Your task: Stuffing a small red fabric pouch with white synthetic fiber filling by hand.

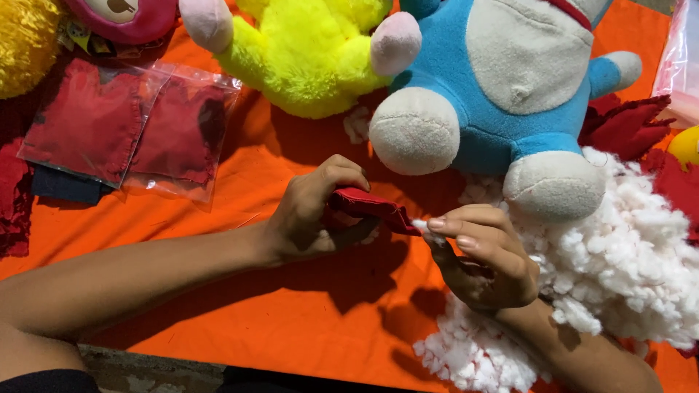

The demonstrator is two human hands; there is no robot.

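Head view: left hand [309,215] grips red fabric pouch [368,207], opening toward right hand [484,255], which pinches white stuffing [626,247] at its mouth; blue plush toy [502,87] nearby.

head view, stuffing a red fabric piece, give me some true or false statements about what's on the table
1. The left hand grips a red fabric piece. True.
2. The right hand pinches white stuffing at the piece's open end. True.
3. The blue plush toy lies under the orange cloth. False: it lies on top of it.
4. The pile of white stuffing sits left of the left hand. False: it lies to the right, by the right hand.
5. Two clear bags hold red fabric. True.
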